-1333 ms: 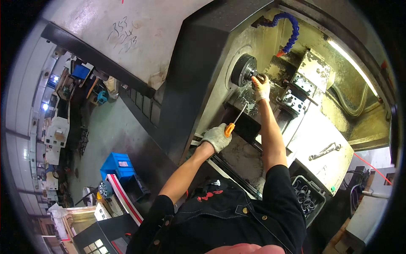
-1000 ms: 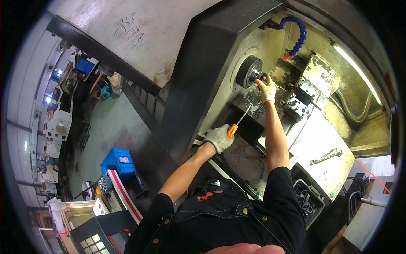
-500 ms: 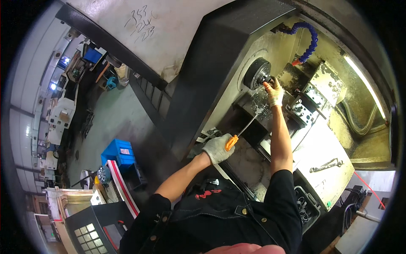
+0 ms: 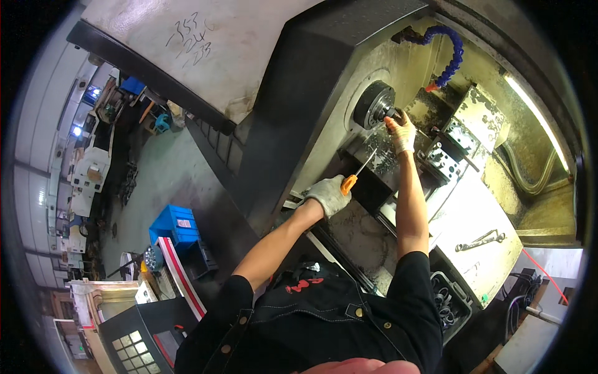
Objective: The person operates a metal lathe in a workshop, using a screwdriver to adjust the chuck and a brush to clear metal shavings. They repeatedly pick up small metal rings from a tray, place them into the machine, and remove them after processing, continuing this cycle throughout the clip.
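Left grip (image 4: 330, 196) is closed around the orange handle of a screwdriver (image 4: 349, 183), its shaft pointing toward one o'clock. Since half a second ago, that hand has moved up and the screwdriver's tip has come nearer the round black chuck (image 4: 372, 105), which sits at one o'clock from the left hand. Right grip (image 4: 402, 132) keeps its place at the chuck's four o'clock, fingers closed on a small dark piece (image 4: 397, 114) at its face; what that piece is, I can't fairly tell at this size. As I judge it, the tool is being brought toward the spot where the right hand works, but the tip is still apart from both, below the chuck at six o'clock.

Metal blocks (image 4: 442, 161) stand at four o'clock from the right hand, and a blue hose (image 4: 460, 53) curls at two o'clock from the chuck. Further down, wrenches (image 4: 479, 242) lie on a white cover (image 4: 467, 202).
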Demonstrator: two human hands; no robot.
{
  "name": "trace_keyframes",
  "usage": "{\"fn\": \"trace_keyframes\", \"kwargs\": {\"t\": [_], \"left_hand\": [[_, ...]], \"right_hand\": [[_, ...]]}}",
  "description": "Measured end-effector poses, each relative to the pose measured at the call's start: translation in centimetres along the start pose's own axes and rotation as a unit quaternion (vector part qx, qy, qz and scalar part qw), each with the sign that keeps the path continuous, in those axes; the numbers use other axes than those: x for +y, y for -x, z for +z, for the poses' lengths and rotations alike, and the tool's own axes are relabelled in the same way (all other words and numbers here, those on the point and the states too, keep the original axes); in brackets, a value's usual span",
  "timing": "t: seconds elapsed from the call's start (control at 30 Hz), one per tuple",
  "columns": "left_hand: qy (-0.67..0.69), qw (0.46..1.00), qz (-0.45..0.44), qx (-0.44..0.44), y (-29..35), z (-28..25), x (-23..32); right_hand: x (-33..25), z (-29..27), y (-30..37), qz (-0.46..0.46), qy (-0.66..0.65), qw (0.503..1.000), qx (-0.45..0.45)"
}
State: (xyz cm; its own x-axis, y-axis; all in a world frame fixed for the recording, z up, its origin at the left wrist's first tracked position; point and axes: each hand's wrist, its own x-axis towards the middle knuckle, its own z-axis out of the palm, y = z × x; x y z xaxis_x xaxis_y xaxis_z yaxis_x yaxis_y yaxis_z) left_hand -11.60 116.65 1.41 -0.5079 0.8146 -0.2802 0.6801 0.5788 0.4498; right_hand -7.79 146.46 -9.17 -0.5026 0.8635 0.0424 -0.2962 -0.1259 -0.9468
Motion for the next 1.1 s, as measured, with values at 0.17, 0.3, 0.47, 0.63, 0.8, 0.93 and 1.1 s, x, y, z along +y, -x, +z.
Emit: {"fn": "trace_keyframes", "kwargs": {"t": [0.17,0.3,0.47,0.63,0.8,0.93,1.1], "left_hand": [[-0.011,1.0,-0.007,-0.007,-0.4,0.5,0.0],[-0.004,1.0,-0.024,-0.009,0.3,-0.3,-0.1],[-0.001,1.0,-0.02,-0.016,0.4,-0.1,0.1],[-0.012,1.0,-0.001,-0.029,1.3,-0.5,0.8],[0.081,0.994,0.074,0.021,7.1,0.5,-1.9],[0.159,0.979,0.128,0.009,13.1,-2.1,-3.8],[0.324,0.939,0.095,-0.069,18.8,-8.5,-6.1]], "right_hand": [[0.4,-0.7,0.0,-0.109,0.178,0.977,0.033],[-0.9,0.6,1.4,-0.108,0.282,0.953,0.034],[0.6,0.4,0.5,-0.124,0.199,0.972,0.03],[2.6,-0.5,-0.8,-0.164,0.111,0.979,0.045],[0.7,0.8,0.3,0.038,-0.032,0.998,0.036],[-0.6,0.5,-0.1,0.058,0.044,0.996,0.043],[-1.9,0.7,-0.2,-0.019,0.152,0.988,0.025]]}}
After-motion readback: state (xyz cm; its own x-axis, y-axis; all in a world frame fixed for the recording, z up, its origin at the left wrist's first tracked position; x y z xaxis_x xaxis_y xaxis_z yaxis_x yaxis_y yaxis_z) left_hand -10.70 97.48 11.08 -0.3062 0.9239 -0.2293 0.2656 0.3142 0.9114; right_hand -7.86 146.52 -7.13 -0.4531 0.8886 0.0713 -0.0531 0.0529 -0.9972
